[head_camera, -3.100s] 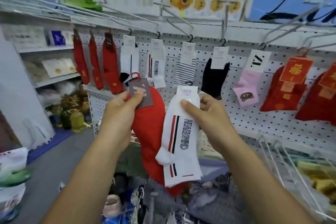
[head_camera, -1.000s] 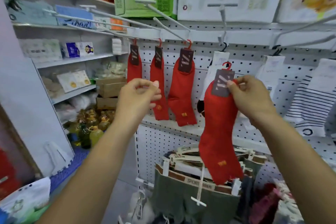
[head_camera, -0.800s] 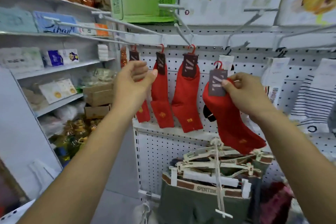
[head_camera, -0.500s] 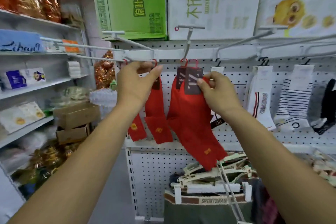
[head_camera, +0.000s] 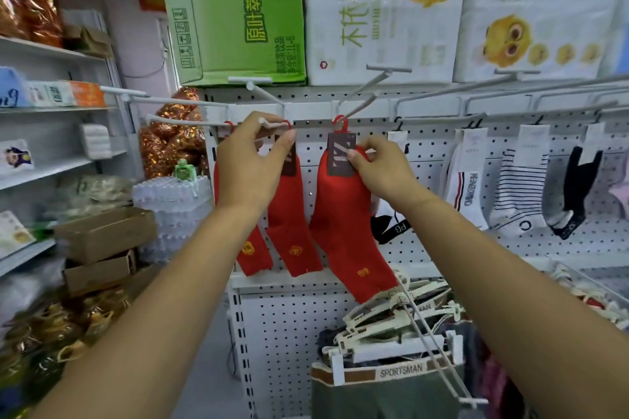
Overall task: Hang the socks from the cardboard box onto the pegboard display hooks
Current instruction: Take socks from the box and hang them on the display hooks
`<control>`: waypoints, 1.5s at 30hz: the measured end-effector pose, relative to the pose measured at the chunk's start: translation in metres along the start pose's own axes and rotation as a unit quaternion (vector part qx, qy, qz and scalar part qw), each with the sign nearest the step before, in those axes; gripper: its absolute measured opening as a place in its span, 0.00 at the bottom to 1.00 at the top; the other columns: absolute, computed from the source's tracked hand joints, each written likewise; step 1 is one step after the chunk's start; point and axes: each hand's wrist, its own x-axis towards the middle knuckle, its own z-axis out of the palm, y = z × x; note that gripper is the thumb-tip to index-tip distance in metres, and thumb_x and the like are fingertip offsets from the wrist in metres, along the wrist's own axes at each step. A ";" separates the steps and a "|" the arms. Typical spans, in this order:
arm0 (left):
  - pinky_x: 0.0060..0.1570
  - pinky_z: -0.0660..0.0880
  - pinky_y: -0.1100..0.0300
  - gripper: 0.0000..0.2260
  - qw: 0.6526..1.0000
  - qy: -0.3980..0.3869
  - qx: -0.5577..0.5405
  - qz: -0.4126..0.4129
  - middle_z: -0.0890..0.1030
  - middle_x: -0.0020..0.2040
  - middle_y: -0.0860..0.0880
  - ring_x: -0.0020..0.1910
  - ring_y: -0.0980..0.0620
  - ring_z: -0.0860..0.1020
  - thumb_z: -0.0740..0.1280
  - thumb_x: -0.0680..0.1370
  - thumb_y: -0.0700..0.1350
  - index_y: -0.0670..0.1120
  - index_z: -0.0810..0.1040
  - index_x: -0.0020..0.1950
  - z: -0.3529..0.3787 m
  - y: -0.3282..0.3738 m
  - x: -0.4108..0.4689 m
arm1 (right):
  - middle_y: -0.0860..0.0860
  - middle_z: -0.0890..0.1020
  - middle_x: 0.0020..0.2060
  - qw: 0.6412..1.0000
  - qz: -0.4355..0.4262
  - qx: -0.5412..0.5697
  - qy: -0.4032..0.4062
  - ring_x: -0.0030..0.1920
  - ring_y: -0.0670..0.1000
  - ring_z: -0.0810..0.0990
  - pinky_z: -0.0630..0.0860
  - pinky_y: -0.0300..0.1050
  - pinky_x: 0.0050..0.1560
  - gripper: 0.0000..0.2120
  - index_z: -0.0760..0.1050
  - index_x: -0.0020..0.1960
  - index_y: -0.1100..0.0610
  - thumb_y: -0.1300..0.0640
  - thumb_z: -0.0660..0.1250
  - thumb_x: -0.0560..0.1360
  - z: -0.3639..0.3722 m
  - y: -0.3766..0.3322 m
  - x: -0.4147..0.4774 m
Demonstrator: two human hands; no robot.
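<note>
Centre frame, the right hand [head_camera: 377, 170] pinches the red sock [head_camera: 343, 221] by its tag [head_camera: 340, 155]. The left hand [head_camera: 252, 163] grips a hook [head_camera: 269, 121]. If the loop [head_camera: 340, 122] is unseated, the sock could drop.

Red socks [head_camera: 343, 221], grey tag [head_camera: 340, 155]; striped white sock [head_camera: 517, 194]; box [head_camera: 238, 10] green, maybe cardboard.

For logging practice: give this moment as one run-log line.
left hand grips hook | right hand pinches red sock tag | hung: unclear

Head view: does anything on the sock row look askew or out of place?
The red sock pinched by the right hand hangs slanted, its toe overlapping the white hangers below; the neighbouring red socks hang straighter.
</note>
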 end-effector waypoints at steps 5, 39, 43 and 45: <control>0.60 0.75 0.59 0.10 0.999 -0.033 -0.005 -0.019 0.83 0.54 0.55 0.58 0.56 0.81 0.73 0.78 0.47 0.56 0.79 0.57 -0.006 -0.001 -0.006 | 0.58 0.84 0.45 0.999 0.032 0.008 -0.021 0.43 0.59 0.84 0.82 0.61 0.49 0.08 0.76 0.49 0.55 0.50 0.68 0.79 0.004 0.003 0.004; 0.70 0.68 0.53 0.19 0.856 -0.502 -0.012 -0.125 0.77 0.69 0.52 0.69 0.52 0.72 0.72 0.78 0.51 0.49 0.79 0.68 0.160 0.246 -0.491 | 0.52 0.78 0.64 0.940 0.234 -0.246 -0.019 0.63 0.50 0.72 0.68 0.39 0.62 0.22 0.75 0.68 0.55 0.53 0.73 0.76 -0.378 0.181 -0.541; 0.68 0.68 0.58 0.19 0.803 -0.584 -0.042 -0.110 0.79 0.67 0.50 0.67 0.53 0.73 0.74 0.77 0.49 0.46 0.80 0.66 0.199 0.274 -0.546 | 0.50 0.79 0.62 0.906 0.335 -0.258 0.013 0.62 0.51 0.75 0.65 0.35 0.57 0.22 0.75 0.67 0.54 0.52 0.73 0.76 -0.417 0.207 -0.609; 0.67 0.68 0.60 0.20 0.776 -0.620 -0.054 -0.098 0.78 0.67 0.50 0.67 0.53 0.72 0.72 0.78 0.52 0.45 0.79 0.67 0.225 0.289 -0.565 | 0.52 0.79 0.62 0.887 0.378 -0.263 0.037 0.63 0.54 0.76 0.66 0.37 0.58 0.23 0.75 0.68 0.54 0.51 0.74 0.75 -0.440 0.220 -0.631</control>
